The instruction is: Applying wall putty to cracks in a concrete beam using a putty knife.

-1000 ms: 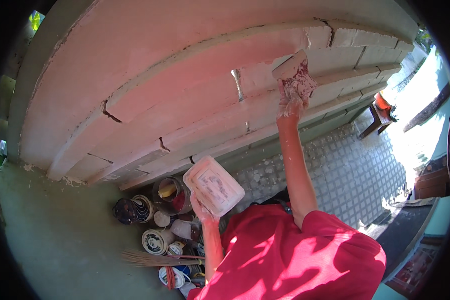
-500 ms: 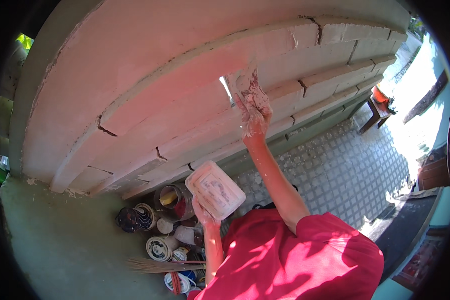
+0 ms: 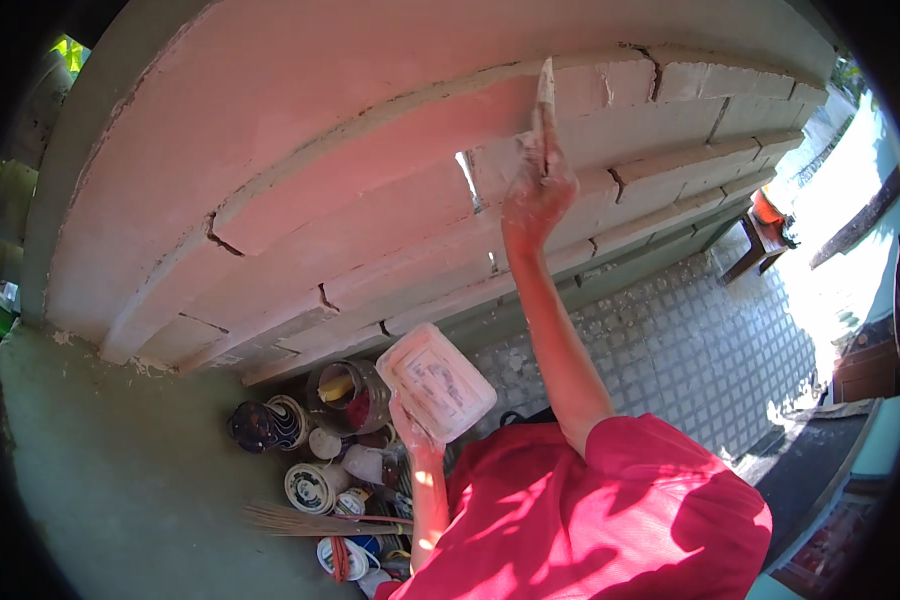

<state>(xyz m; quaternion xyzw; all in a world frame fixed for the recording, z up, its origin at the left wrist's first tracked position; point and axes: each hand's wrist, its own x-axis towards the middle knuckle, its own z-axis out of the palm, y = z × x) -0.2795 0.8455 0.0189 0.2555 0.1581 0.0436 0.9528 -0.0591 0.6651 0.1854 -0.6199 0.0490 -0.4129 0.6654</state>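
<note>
My right hand (image 3: 538, 195), smeared with pale paste, is raised to the cracked, ridged wall (image 3: 370, 160) and grips a putty knife (image 3: 545, 100), seen nearly edge-on against the upper ridge. The wall is pinkish at the left and greyer at the right, with a narrow bright gap left of my hand. My left hand (image 3: 415, 425) is lower, below the wall, closed on the side of a shallow white rectangular tray (image 3: 440, 385) coated in pinkish paste.
A bucket (image 3: 345, 395), several paint cans (image 3: 308, 488) and a straw broom (image 3: 290, 518) crowd the floor at lower left, beside a green surface (image 3: 130, 460). A wooden stool (image 3: 755, 245) with an orange object stands on the tiled floor (image 3: 670, 340) at right.
My right hand swung left from the right of the bright gap, then rose slightly, turning the knife from broad face to nearly edge-on. My left hand and tray shifted slightly right.
</note>
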